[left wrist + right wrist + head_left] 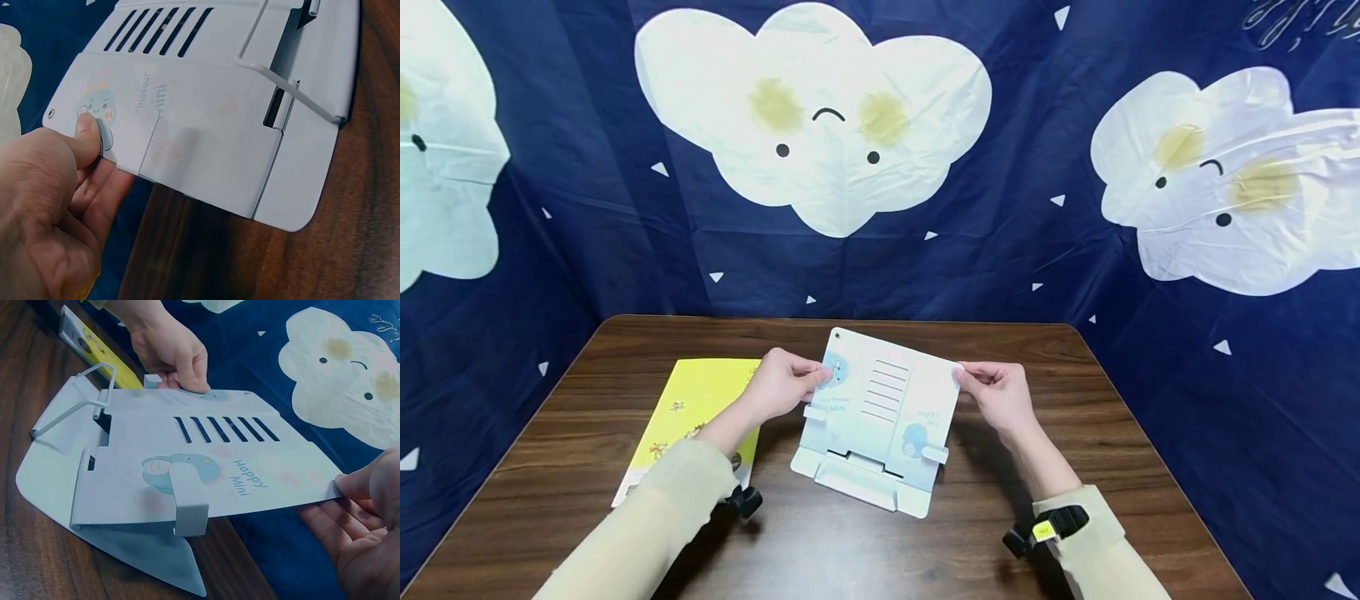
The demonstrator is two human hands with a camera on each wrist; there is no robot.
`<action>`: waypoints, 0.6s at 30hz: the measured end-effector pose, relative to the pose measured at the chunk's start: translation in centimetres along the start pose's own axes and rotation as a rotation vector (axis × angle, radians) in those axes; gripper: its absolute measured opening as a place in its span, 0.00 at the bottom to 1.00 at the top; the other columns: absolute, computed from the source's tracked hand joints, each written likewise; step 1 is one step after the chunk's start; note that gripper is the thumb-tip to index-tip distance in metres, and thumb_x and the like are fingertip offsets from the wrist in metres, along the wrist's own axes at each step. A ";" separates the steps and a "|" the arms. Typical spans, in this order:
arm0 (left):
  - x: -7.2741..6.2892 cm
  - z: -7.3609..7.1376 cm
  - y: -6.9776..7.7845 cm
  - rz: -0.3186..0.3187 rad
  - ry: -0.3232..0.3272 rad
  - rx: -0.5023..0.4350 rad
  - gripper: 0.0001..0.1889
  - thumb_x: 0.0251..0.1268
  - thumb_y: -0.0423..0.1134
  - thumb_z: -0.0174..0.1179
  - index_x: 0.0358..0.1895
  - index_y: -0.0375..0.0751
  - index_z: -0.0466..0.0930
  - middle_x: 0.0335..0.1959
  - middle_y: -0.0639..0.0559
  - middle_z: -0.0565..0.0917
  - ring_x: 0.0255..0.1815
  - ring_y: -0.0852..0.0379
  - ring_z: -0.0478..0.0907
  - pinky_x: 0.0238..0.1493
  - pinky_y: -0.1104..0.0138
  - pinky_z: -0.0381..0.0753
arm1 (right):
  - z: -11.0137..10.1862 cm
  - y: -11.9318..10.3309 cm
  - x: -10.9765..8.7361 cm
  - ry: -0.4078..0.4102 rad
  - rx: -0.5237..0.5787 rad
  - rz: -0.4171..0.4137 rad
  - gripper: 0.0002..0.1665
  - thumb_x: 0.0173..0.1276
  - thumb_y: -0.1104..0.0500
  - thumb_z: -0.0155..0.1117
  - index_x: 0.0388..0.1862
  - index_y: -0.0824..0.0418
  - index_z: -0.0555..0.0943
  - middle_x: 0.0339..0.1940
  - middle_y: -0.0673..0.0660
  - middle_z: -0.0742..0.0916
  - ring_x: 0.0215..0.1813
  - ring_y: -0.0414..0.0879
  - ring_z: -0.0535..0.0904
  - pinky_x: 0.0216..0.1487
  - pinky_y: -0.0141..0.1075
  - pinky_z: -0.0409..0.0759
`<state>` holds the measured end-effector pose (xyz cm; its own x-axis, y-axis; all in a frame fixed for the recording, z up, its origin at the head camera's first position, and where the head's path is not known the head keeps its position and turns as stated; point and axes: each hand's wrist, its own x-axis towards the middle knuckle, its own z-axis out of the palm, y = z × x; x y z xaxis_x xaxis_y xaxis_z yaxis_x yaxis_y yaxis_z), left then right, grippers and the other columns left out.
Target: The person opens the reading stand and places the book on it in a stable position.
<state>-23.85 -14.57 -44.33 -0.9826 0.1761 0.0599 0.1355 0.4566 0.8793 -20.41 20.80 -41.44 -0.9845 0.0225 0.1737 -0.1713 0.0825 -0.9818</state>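
Observation:
A white book stand [868,417] with pale blue dinosaur drawings and a row of slots is held tilted over the table, between the two hands. The left hand [781,385] pinches its left edge, with the thumb [87,140] on the front face and fingers behind. At the upper right corner, the right hand [1003,396] pinches the panel between thumb and fingers [340,531]. A bent wire bar [294,94] stands out near the lower ledge. White clips [189,499] sit on the side edges. In the right wrist view a base plate [147,553] angles out beneath the panel.
A yellow book [707,400] with small drawings lies on the brown wooden table [1000,475], left of the stand and partly under the left forearm. A dark blue cloth [1037,250] with white clouds hangs behind the table's far edge. Each wrist wears a black strapped device [1063,522].

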 end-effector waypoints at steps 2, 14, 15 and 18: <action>-0.2 0.1 -0.1 0.000 0.000 -0.011 0.10 0.72 0.37 0.71 0.47 0.34 0.93 0.40 0.44 0.92 0.33 0.55 0.90 0.39 0.63 0.90 | 0.0 0.0 0.2 0.000 -0.004 -0.002 0.10 0.71 0.72 0.71 0.48 0.80 0.87 0.36 0.66 0.91 0.31 0.44 0.90 0.42 0.49 0.90; -1.3 0.5 -0.3 -0.022 0.025 -0.058 0.09 0.71 0.37 0.72 0.46 0.34 0.93 0.40 0.43 0.92 0.32 0.54 0.90 0.35 0.62 0.90 | 0.1 0.2 1.5 0.014 -0.034 0.022 0.11 0.72 0.70 0.71 0.49 0.77 0.88 0.37 0.63 0.92 0.33 0.41 0.89 0.38 0.37 0.90; -1.4 0.6 -0.3 -0.019 0.026 -0.060 0.09 0.71 0.37 0.72 0.46 0.33 0.93 0.40 0.43 0.92 0.31 0.54 0.90 0.35 0.62 0.90 | 0.1 0.2 1.6 0.014 -0.036 0.023 0.11 0.72 0.70 0.71 0.49 0.77 0.88 0.38 0.63 0.92 0.34 0.41 0.89 0.38 0.37 0.90; -1.6 0.6 -0.3 -0.016 0.032 -0.065 0.09 0.72 0.37 0.71 0.46 0.33 0.93 0.39 0.43 0.92 0.31 0.53 0.90 0.34 0.63 0.90 | 0.1 0.3 1.9 0.016 -0.040 0.028 0.11 0.72 0.69 0.72 0.49 0.76 0.88 0.38 0.63 0.92 0.35 0.41 0.89 0.39 0.37 0.90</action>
<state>-22.27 -14.43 -44.97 -0.9881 0.1413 0.0599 0.1126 0.4017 0.9088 -22.31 20.73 -41.42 -0.9882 0.0408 0.1474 -0.1416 0.1209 -0.9825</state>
